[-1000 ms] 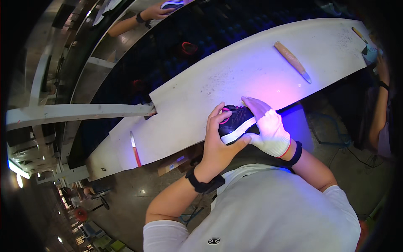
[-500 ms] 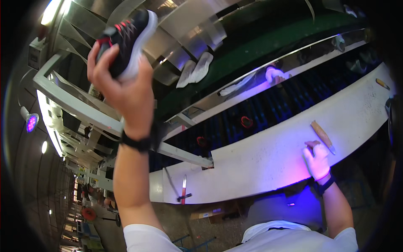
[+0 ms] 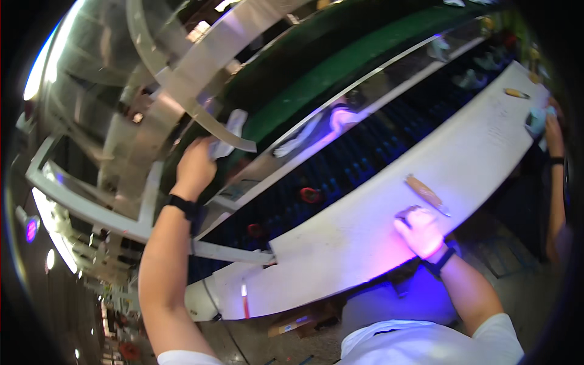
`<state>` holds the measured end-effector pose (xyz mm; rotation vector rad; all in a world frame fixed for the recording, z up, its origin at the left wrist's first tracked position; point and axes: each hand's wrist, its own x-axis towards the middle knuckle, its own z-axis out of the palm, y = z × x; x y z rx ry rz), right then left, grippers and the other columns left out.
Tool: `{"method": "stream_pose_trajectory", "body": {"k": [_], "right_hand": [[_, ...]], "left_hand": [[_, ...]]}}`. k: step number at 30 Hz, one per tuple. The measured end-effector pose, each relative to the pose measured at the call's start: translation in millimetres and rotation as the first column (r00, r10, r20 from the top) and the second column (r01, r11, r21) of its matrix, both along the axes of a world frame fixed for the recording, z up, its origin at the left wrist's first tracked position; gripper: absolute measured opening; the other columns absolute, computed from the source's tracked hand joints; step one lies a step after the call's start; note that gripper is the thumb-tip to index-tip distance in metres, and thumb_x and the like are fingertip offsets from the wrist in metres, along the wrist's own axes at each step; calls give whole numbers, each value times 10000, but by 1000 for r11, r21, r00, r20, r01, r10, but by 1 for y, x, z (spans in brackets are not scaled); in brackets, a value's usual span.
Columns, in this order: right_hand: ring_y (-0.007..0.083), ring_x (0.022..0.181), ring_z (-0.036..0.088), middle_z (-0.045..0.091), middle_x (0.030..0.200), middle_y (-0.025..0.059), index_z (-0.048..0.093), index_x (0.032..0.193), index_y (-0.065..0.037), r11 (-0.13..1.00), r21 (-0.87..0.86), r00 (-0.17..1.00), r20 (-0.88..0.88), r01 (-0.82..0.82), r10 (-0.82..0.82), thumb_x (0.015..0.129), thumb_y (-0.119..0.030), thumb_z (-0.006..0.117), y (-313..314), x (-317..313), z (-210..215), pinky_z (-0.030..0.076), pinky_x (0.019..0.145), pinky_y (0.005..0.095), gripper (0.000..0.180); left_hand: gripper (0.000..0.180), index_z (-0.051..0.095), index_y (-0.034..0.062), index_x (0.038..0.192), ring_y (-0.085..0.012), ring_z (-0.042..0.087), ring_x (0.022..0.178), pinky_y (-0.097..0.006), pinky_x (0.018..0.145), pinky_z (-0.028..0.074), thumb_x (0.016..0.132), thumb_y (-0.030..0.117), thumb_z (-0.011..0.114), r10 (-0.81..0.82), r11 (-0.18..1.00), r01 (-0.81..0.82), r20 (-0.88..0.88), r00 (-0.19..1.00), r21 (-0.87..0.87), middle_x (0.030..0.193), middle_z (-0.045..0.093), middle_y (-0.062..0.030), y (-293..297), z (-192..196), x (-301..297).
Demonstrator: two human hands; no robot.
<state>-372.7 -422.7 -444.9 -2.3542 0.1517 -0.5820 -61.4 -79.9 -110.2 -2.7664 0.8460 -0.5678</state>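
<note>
The gloved right hand [image 3: 421, 231] is by the near edge of the counter [image 3: 340, 249], fingers curled; any grip is unclear. Just beyond, a wooden-handled knife [image 3: 424, 191] slants, blade toward the near right. Open counter stretches leftward. Farther, the left hand [image 3: 196, 165] is at a blurred pale elongated object [image 3: 236, 121], its long axis slanting up-right, crossed by a curved strip [image 3: 213, 125]; its fingers' closure is hidden.

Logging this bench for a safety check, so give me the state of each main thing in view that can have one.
Left hand: stretched out, fingers by a whitish piece; grip unclear.
Right hand: gloved, fingers curled, at the bench.
Wooden-handled knife: lying flat, blade bare.
Red-handled knife: lying near the bench's edge.
Yellow-handled tool: lying flat.
Purple lamp: lit.
</note>
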Motion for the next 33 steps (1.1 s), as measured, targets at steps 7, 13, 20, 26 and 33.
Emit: {"method": "stream_pose_trajectory", "body": {"k": [7,13,20,26,33], "right_hand": [[320,913,736,753,916,135,788,967,-82,993,-112,999,0,-49,49,1003,-357,665,1,1,5,583,857,454,303],[339,855,734,739,865,147,780,915,-80,979,-202,1000,9,-3,5,1003,-385,663,8,4,-10,590,809,473,339],[380,935,720,755,987,183,774,1081,-53,1000,8,991,130,-17,16,1007,-330,688,5,-3,-2,557,875,485,299],[378,1024,678,719,1095,171,734,1231,-60,983,76,984,69,-170,165,970,-340,706,14,3,12,534,937,504,384],[339,1101,655,709,1145,120,789,1192,-151,894,-328,953,-88,-304,292,805,-353,819,18,9,37,527,952,478,437]], "left_hand": [[174,723,87,1068,-465,706,1059,-556,912,539,899,59,695,258,966,-257,-79,963,26,1064,751,-231,71,-24,52],[157,690,50,1071,-363,612,1149,-434,1023,472,927,82,743,-177,884,206,108,978,-420,1157,657,-166,38,-29,4],[187,669,36,949,-295,680,925,-400,857,539,845,-78,774,-648,577,668,235,725,-470,1002,709,-129,-61,-108,-188],[231,708,27,1108,-349,666,1119,-450,1011,516,916,119,798,-750,523,330,-241,616,-786,1109,729,-135,-102,-273,-225],[364,749,32,1227,-378,732,1160,-415,978,583,910,209,783,216,733,-235,-108,970,-638,1218,754,-224,11,-342,5]]}}
